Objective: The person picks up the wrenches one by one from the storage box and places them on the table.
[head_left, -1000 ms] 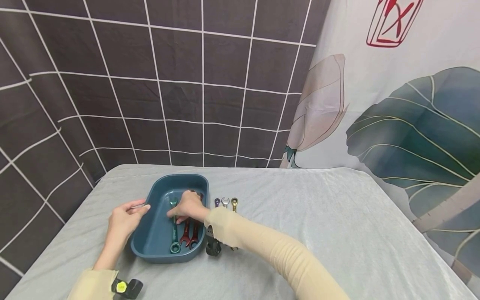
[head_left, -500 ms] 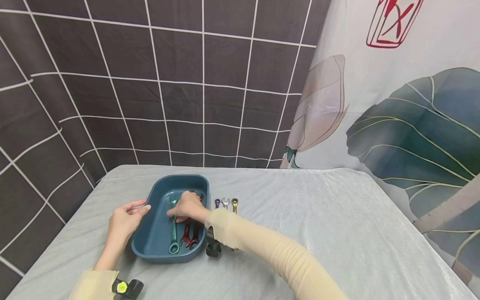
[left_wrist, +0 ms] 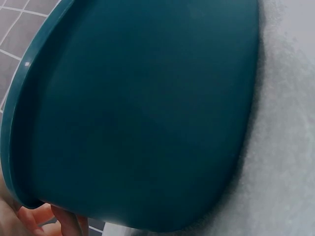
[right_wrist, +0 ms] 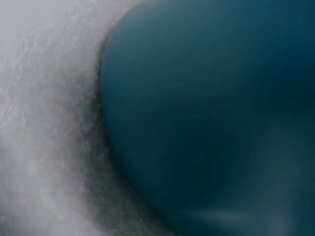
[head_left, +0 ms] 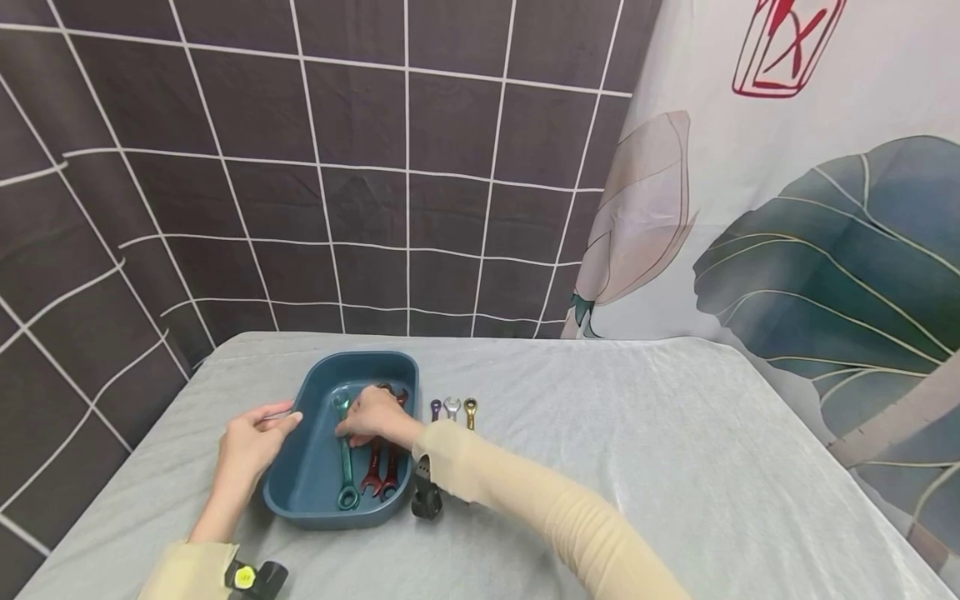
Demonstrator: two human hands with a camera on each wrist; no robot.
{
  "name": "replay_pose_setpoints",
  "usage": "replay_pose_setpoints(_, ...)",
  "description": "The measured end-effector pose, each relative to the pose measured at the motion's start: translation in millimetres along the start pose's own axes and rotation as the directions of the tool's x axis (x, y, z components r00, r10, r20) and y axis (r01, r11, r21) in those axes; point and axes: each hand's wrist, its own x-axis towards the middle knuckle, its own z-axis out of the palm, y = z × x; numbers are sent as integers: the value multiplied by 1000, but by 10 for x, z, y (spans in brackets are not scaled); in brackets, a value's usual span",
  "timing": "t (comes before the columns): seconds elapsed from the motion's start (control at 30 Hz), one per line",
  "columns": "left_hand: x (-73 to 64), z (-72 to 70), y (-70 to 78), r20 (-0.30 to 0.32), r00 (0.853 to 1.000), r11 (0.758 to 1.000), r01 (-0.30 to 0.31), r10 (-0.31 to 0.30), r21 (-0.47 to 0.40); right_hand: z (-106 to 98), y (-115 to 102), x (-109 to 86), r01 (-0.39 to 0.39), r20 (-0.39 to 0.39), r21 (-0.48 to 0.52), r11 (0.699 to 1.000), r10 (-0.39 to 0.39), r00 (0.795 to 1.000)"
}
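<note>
A blue plastic bin (head_left: 300, 467) stands on the cloth-covered table. My left hand (head_left: 251, 446) pinches its left rim between thumb and fingers; in the left wrist view the fingers (left_wrist: 69, 221) show at the rim's lower corner. Inside the bin, my right hand (head_left: 375, 415) pinches a green combination wrench (head_left: 347, 467) near its upper half. Two dark red wrenches (head_left: 373, 471) lie side by side to its right, partly hidden under the right hand. The right wrist view holds only the bin's outer wall (right_wrist: 206, 108), with no fingers showing.
To the right of the bin, a purple wrench (head_left: 436, 409), a silver wrench (head_left: 452, 407) and a gold wrench (head_left: 470, 412) lie in a row, their lower parts behind the right sleeve (head_left: 517, 479). Pale grey cloth (head_left: 675, 450) covers the table, with a dark gridded curtain (head_left: 367, 208) behind.
The green wrench's upper end has swung slightly left within the bin, moved by the right hand. The left hand keeps its hold on the rim.
</note>
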Motion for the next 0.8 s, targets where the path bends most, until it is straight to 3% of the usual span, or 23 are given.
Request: replay_pose_setpoints(0.8, 4, 12, -21, -24, 1000, 1000, -16, 16, 6, 9, 51, 47, -64, 29, 187, 980, 59, 998)
